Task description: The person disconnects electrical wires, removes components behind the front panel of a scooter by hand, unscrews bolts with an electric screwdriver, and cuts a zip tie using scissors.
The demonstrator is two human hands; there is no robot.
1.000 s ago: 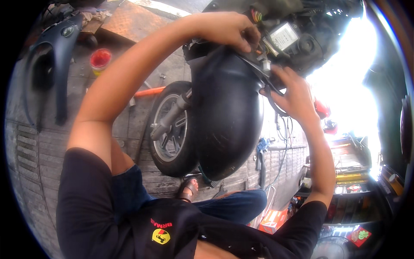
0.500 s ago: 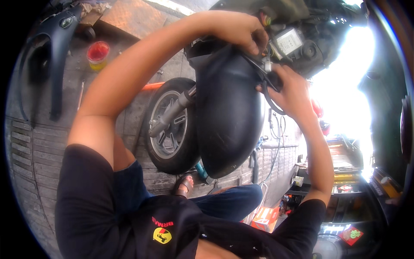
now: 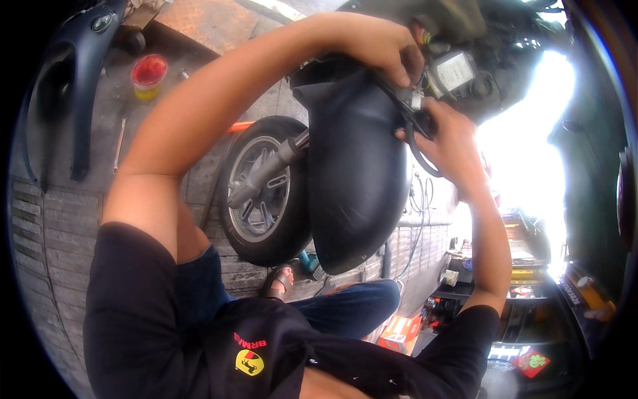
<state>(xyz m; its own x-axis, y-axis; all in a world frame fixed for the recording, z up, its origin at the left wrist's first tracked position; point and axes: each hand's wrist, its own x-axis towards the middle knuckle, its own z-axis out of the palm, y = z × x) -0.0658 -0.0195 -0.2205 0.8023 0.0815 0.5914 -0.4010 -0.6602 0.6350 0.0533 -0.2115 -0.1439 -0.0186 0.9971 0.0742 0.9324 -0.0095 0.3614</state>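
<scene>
Gripping black cable (image 3: 414,151), right hand (image 3: 454,137), white connector (image 3: 417,100) just beside.

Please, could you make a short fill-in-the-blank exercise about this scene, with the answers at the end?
1. In the picture, the wheel is on the ____ side of the fender.
2. The tub is red on top and ____ lower down.
3. The black loop is nearest to the person's ____ hand.

Missing words: left; yellow; right.
</scene>
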